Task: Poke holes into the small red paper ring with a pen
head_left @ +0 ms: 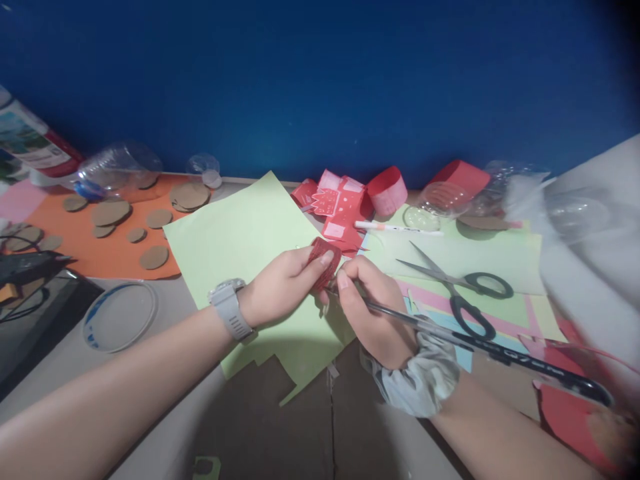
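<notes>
My left hand (293, 280), with a grey watch on its wrist, pinches a small dark red piece (324, 260) that looks like paper or card. In my right hand (377, 313) is a long black pen (465, 343), gripped close to its tip, which meets the lower edge of the red piece. Fingers partly hide the contact point. Under both hands lies a light green sheet of paper (240, 233) with a jagged cut along its lower edge. Black-handled scissors (453, 283) rest half open to the right of my right hand.
Cardboard discs (154, 257) lie on orange paper (55, 227) at left, near a clear plastic bottle (120, 167) and a clear ring-shaped lid (120, 317). Red and pink paper pieces (345, 203) and a white marker (395, 228) sit at the back. A blue wall (320, 80) stands behind.
</notes>
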Motion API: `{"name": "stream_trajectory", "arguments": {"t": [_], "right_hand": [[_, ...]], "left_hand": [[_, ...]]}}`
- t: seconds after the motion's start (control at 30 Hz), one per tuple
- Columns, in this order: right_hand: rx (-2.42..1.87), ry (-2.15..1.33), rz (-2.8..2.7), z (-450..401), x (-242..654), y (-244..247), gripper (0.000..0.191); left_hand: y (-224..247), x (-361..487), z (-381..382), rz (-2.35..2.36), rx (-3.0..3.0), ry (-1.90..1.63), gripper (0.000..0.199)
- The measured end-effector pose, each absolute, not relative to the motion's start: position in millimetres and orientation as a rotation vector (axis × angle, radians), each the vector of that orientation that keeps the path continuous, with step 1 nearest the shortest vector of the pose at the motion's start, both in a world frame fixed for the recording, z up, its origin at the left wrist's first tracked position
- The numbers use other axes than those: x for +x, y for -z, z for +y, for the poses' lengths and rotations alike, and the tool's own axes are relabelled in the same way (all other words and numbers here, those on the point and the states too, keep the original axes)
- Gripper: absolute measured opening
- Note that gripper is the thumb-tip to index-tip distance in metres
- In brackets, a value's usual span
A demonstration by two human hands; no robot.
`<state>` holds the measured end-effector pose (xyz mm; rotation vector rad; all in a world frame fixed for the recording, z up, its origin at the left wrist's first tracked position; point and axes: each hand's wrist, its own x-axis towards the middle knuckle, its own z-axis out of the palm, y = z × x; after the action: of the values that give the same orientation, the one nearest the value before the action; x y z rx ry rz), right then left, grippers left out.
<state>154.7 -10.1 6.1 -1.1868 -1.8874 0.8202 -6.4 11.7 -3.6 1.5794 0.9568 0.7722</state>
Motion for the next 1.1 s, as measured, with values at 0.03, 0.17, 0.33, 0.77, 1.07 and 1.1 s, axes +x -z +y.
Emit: {"name": "stream_trajectory", "arguments": {"t": [0.03,0.17,0.33,0.77,1.07,1.1], "right_hand": [[-1.186,-0.812,-1.877,-10.4,154.9,-6.1,0.023],[-1.17,-0.806,-1.853,-11.0,156.2,-4.5,0.024],[-1.183,-0.785,-1.908,-10.5,155.8,-4.0,0.023],[-1.202,-0.758,-1.888,-10.9,155.5,-5.7,0.023],[-1.195,-0.773,-1.911,-11.1,155.4,-5.2,0.023],[-1.201,-0.774,-1.905,-11.0,155.5,-5.2,0.023]], "left_hand": [[3.6,-6.4,11.7,0.965,1.586,-0.764,0.042],[3.9,-6.0,11.6,0.969,1.609,-0.746,0.047],[4.3,-5.3,11.3,0.942,1.56,-0.775,0.041],[4.6,-6.5,11.1,0.953,1.572,-0.767,0.042],[4.4,-5.7,10.8,0.954,1.565,-0.771,0.04],[4.4,-5.7,10.7,0.955,1.563,-0.771,0.04]]}}
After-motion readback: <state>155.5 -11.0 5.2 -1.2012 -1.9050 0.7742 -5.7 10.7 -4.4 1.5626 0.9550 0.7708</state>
